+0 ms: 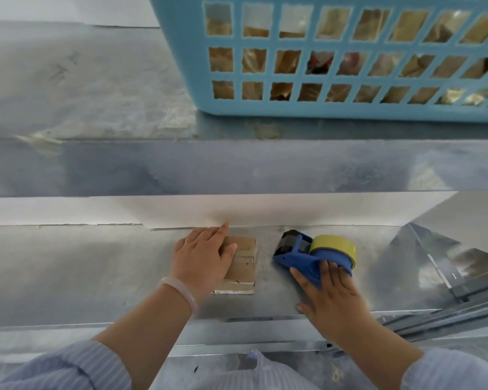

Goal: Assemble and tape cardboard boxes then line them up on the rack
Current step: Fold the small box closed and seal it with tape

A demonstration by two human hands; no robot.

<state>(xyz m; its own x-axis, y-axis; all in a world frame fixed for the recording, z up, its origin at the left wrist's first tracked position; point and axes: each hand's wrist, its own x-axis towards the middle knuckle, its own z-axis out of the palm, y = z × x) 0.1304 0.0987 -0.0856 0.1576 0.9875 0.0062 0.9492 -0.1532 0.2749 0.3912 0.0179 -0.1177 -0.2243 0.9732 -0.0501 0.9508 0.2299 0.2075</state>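
On the lower shiny metal rack shelf [96,263], close to the back wall, the small flat brown cardboard box [244,266] is lying w/ what look like clear tape strips crossing its top, so sealing is prob. done or nearly so. The left hand [202,260] is resting flat on the box's left half, fingers straight & pointing at the wall, thumb lying across the top. It's pressing, not clutching, likely to smooth the tape down or to slide the box back into line. Just beside the box on its right, not touching it, the blue plastic tape dispenser [302,256] w/ its yellowish roll is lying on the shelf. The right hand [333,299] is lying over the handle end, 4 fingers stretched across it & thumb splayed free on the metal. Nothing is being wrapped or pinched, so it's either parking the tool or getting set to lift it; can't tell which. Above, on the upper shelf, 1 light-blue plastic lattice basket [321,109] is holding wrapped goods, clear of the work. A pale bangle [181,291] is sitting on the left wrist.
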